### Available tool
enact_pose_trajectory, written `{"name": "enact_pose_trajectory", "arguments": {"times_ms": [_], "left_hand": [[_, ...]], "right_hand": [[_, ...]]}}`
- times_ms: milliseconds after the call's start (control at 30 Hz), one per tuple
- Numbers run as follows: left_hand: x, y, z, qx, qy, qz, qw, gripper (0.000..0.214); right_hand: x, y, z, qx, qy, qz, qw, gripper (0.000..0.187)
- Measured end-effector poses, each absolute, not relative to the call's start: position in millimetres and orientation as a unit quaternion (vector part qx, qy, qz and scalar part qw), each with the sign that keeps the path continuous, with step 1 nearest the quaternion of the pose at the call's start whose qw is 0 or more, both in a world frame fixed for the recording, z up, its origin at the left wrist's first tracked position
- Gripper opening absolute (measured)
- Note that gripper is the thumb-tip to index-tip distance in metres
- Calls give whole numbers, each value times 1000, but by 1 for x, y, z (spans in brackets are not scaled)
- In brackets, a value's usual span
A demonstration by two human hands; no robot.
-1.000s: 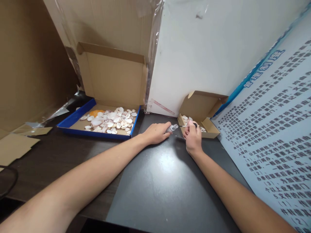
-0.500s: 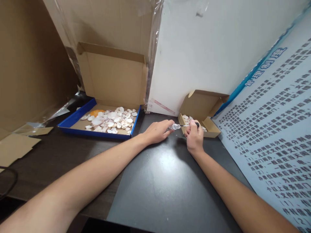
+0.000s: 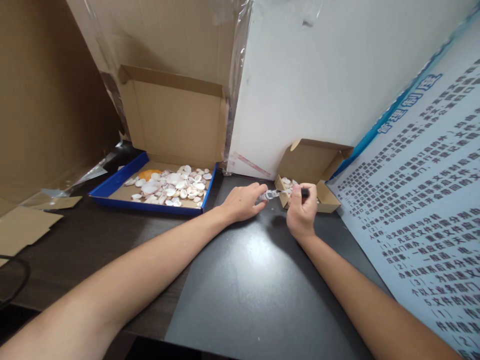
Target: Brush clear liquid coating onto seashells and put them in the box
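My left hand (image 3: 245, 202) is closed around a small clear piece like a narrow bottle (image 3: 269, 195), held sideways above the dark tabletop. Pinched in my right hand (image 3: 301, 212) is a thin rod with a black handle (image 3: 305, 192), whose end sticks out to the right of the fingers. The rod's slim shaft points left at the mouth of the clear piece; whether its tip is inside I cannot tell. Just behind my right hand is a small open cardboard box (image 3: 331, 199) with white shells (image 3: 287, 183) in it, partly hidden by the fingers.
To the left stands a blue-edged open box (image 3: 146, 207) full of pale shells (image 3: 168, 186) and one orange shell (image 3: 149, 174). Cardboard scraps (image 3: 28, 227) and a black cable (image 3: 24, 280) lie at far left. A printed board (image 3: 423, 200) borders the right side.
My right hand has turned and shifted slightly right, so more of the black handle shows. The clear piece in my left hand has moved very little.
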State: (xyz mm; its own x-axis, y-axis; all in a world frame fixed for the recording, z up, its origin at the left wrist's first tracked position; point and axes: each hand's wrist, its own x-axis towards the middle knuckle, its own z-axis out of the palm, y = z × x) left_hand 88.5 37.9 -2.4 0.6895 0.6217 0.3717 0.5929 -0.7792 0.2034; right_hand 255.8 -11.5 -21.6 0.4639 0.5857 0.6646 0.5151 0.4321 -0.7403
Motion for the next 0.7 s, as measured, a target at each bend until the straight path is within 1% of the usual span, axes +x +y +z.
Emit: {"name": "enact_pose_trajectory", "arguments": {"times_ms": [167,400,533,700], "left_hand": [[89,37,-2,916,336,220,8,23],[90,36,-1,913,344,219,-33,21],[91,35,-1,915,344,208,-37,22],[92,33,-1,918,337,208,-30,24]], "right_hand": [[255,-13,-22,-540,-528,13,655,28],[254,-16,-19,-534,-563,-2,631,19],[253,-19,-16,-531,-585,-39,611,16],[251,-22,-16,-540,-615,-26,574,15]]}}
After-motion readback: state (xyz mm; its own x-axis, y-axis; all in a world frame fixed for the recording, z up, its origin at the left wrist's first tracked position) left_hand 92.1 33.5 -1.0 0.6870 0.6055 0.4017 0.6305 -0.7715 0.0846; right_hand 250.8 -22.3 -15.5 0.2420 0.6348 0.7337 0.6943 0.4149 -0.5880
